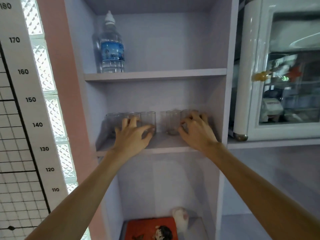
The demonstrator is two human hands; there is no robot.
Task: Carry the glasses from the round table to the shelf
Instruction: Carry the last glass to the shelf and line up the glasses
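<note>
The glasses [148,121] are plain, clear, straight-sided tumblers with thick bases, and they stand upright in a loose row on the middle board of a tall shelf [155,76] made of smooth, pale lilac panels. Three show on the left side of the board and about three more on the right, though the blur and the overlap of clear glass make the exact count uncertain. The left hand [134,134] reaches in with its fingers spread apart and curled loosely around the lower part of the left group, thumb near the base of the tumbler nearest the middle; whether it grips any one of them firmly cannot be told. The right hand [196,130] is likewise spread, fingers bent over the rightmost tumblers at the far right of the board, while a single glass [173,122] stands just to the left of its thumb, apart from it. On the board above, far left, stands a clear ribbed plastic water bottle [112,49] with a blue label and a white cap. On the lowest board sits a flat orange-red box [150,228] with a printed figure, and a small white rounded object beside it. To the left hangs a white height chart [26,99] with black numbers, before patterned glass blocks; to the right stands a glossy white cabinet [256,70] with a glass door.
</note>
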